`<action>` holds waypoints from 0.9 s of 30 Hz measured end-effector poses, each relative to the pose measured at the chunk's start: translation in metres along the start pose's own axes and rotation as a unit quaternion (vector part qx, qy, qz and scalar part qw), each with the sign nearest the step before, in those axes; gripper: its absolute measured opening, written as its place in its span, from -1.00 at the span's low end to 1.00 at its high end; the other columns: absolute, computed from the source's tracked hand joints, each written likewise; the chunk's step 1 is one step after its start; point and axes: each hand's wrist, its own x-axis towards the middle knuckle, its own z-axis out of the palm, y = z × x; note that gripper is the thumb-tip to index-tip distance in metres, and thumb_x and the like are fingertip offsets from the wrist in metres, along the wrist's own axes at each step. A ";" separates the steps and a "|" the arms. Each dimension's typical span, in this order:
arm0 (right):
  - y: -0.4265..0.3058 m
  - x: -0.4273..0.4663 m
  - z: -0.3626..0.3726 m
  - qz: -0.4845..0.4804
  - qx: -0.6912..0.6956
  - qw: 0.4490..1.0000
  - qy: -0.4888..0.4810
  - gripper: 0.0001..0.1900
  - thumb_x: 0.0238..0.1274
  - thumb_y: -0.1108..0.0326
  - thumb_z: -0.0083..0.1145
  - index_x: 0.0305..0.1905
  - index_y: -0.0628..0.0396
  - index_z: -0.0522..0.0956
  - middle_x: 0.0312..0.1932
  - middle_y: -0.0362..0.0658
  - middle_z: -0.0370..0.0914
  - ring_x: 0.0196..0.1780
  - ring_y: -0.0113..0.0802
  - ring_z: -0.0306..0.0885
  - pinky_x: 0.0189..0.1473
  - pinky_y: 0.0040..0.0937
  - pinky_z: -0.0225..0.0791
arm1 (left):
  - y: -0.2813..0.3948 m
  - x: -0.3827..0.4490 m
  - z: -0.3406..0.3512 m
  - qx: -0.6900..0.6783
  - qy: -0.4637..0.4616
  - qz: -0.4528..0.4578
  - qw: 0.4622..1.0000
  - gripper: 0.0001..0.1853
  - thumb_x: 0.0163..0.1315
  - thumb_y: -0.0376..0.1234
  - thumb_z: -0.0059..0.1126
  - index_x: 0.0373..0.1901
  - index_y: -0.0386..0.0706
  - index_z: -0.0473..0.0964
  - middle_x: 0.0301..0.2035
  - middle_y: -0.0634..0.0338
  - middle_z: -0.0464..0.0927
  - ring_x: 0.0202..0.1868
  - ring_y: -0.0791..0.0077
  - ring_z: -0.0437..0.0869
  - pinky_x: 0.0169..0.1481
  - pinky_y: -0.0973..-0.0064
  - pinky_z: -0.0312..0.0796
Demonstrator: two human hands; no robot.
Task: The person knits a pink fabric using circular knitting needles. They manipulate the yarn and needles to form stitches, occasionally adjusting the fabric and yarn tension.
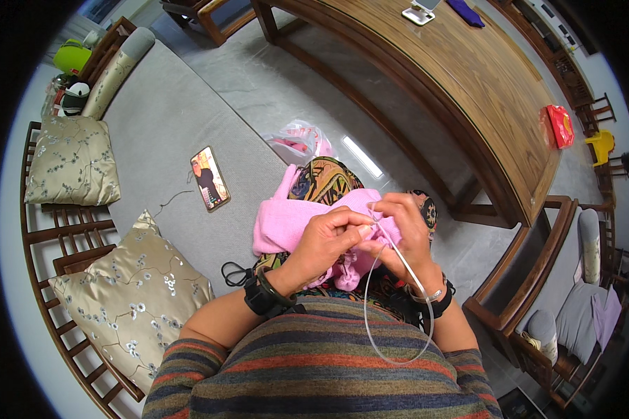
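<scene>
Pink knitted fabric (288, 222) lies across my lap over patterned trousers (327, 180). My left hand (333, 235) pinches the knitting near its edge, thumb against forefinger. Close beside it, my right hand (406, 235) grips a circular knitting needle (406, 264) whose straight shaft slants down past my palm. Its clear flexible cable (368, 324) loops down in front of my striped top. The fingertips of both hands nearly meet at the stitches, and they partly hide the needle tips. A gathered bit of pink knitting (347, 275) hangs below my left hand.
Left of my lap, a smartphone (210, 179) with its screen lit lies on the grey seat cushion (152, 115). Floral pillows (136, 298) rest along the wooden backrest. A plastic bag (299, 141) sits beyond my knees. A wooden table (451, 68) with a red packet (560, 127) stands ahead.
</scene>
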 end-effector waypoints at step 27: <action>0.006 -0.010 -0.004 0.006 0.037 0.995 0.098 -0.69 0.08 0.50 0.23 -0.02 0.27 0.65 -0.36 -0.01 0.60 -0.34 -0.23 0.54 -0.23 -0.37 0.39 | 0.016 -0.005 -0.019 -0.057 -0.025 -0.147 0.987 -0.73 0.39 -0.42 0.13 0.05 -0.36 0.57 -0.40 0.25 0.58 -0.49 0.69 0.50 -0.37 0.71 0.39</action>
